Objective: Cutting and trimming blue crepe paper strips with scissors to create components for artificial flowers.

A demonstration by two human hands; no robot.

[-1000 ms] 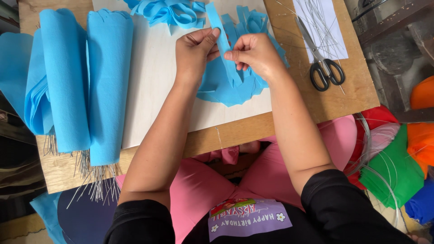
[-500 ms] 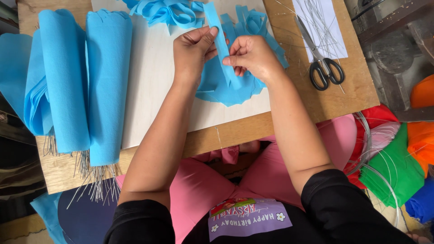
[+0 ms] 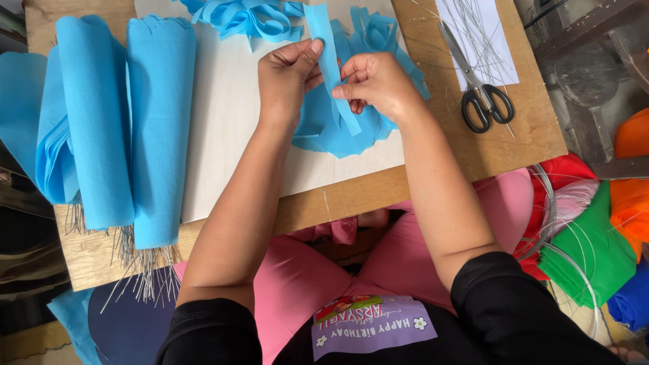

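Note:
A narrow strip of light blue paper (image 3: 329, 64) runs between both my hands over a white board (image 3: 230, 128). My left hand (image 3: 287, 71) pinches the strip near its upper end with thumb and fingers. My right hand (image 3: 375, 84) grips the strip lower down, where its free end hangs towards me. Under my hands lies a flat pile of cut blue paper pieces (image 3: 338, 135). More loose blue strips (image 3: 243, 17) lie curled at the board's far edge.
Two rolls of blue paper (image 3: 128, 128) with thin wires sticking out of their near ends lie at the left. Black-handled scissors (image 3: 480, 94) and thin wires rest on a white sheet at the right. Coloured paper (image 3: 595, 250) and wire loops sit at the lower right.
My left hand has slid up the strip and my right hand has drawn it straighter and longer between them. The rolls and scissors have not moved.

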